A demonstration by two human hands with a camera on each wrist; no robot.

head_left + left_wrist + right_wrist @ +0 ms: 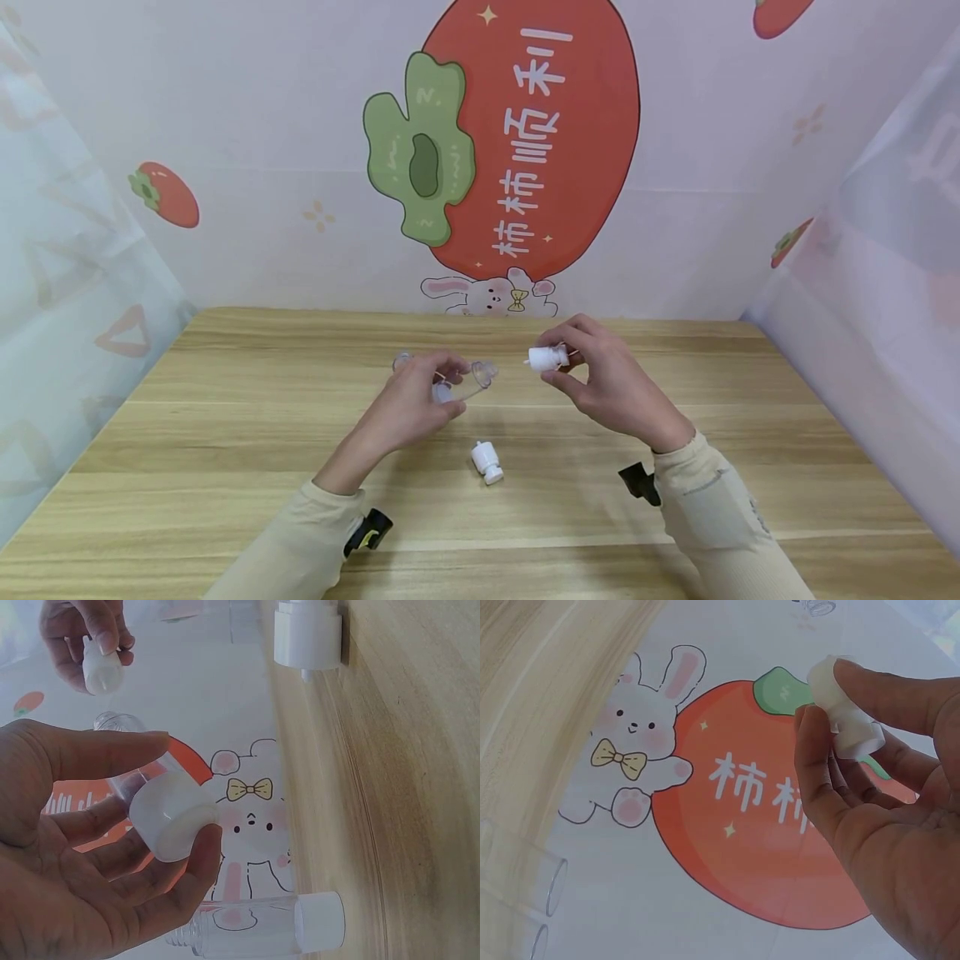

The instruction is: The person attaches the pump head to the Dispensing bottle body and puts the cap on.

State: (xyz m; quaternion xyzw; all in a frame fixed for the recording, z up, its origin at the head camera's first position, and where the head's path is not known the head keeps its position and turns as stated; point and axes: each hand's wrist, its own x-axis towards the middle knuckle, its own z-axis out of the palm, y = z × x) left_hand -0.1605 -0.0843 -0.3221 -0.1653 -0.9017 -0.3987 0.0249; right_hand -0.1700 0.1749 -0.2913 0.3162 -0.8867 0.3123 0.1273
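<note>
In the head view my left hand point(412, 400) grips a clear bottle point(483, 373), tilted with its threaded neck towards the right. Its white base point(172, 817) shows between thumb and fingers in the left wrist view. My right hand point(611, 379) pinches a white pump head point(546, 358) between thumb and fingertips, a short gap away from the bottle's neck. The same pump head point(840, 705) appears close up in the right wrist view. A second white pump head point(487, 462) lies on the table between the forearms.
Another clear bottle point(255, 926) with a white base stands on the wooden table point(247, 467), mostly hidden behind my left hand in the head view. Clear open-ended cylinders point(551, 889) show at the right wrist view's lower left. A printed sheet point(285, 242) hangs behind the table.
</note>
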